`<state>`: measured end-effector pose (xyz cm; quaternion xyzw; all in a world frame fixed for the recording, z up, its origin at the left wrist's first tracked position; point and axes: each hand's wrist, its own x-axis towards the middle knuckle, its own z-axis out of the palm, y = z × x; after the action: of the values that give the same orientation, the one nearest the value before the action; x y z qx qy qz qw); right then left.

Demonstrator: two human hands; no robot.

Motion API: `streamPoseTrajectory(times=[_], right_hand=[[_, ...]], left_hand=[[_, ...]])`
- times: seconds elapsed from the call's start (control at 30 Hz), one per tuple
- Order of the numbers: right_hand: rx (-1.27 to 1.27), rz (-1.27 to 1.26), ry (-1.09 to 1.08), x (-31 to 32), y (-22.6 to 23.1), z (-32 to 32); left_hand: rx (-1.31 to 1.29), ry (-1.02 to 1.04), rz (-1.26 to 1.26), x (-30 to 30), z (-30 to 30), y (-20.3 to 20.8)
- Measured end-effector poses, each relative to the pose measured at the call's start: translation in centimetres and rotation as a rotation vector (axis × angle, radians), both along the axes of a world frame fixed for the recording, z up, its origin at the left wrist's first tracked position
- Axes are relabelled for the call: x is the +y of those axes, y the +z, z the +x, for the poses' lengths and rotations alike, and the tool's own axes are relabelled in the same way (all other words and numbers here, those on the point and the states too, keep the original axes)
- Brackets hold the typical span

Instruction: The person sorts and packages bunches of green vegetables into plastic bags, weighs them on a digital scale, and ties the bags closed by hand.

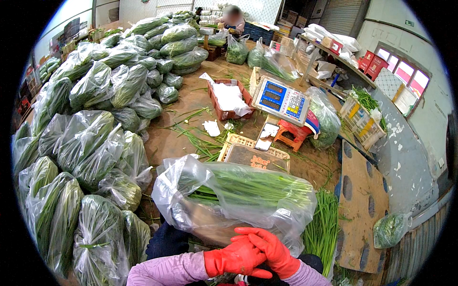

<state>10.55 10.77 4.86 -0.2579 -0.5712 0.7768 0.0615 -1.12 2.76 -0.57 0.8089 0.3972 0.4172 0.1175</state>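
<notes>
My left hand [235, 257] and my right hand [275, 251], both in red rubber gloves, meet low in the middle with the right laid partly over the left. The left thumb sticks out, while its other fingers are partly covered. The right fingers are stretched out and hold nothing. Just beyond them lies a large clear plastic bag [186, 176], spread on its side. Inside is a thick bundle of long green stalks [267, 186], resembling garlic chives. More loose green stalks [324, 224] lie to the right of the bag.
Filled vegetable bags [90, 138] are heaped along the left. Beyond my bag stand a yellow crate [231, 139], a digital scale [281, 100] and a red basket [219, 112]. A perforated board [362, 205] lies right. Another person [232, 24] sits far back.
</notes>
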Motion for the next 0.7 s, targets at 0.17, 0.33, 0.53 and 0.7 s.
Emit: streamPoseTrajectory(times=[0.17,0.33,0.53,0.7], right_hand=[[-0.008,0.014,-0.003,-0.1,0.0,-0.1],[-0.007,0.023,0.001,0.0,-0.5,0.1],[-0.003,-0.005,-0.004,0.1,-1.1,0.2],[-0.005,0.001,-0.027,-0.1,-0.5,0.0]], left_hand=[[0.049,-0.057,-0.086,-0.1,-0.3,0.0],[0.028,-0.051,-0.051,0.0,-0.2,-0.2],[0.034,-0.077,-0.057,0.2,-0.4,0.4],[0.015,-0.047,-0.151,-0.9,-0.5,3.3]])
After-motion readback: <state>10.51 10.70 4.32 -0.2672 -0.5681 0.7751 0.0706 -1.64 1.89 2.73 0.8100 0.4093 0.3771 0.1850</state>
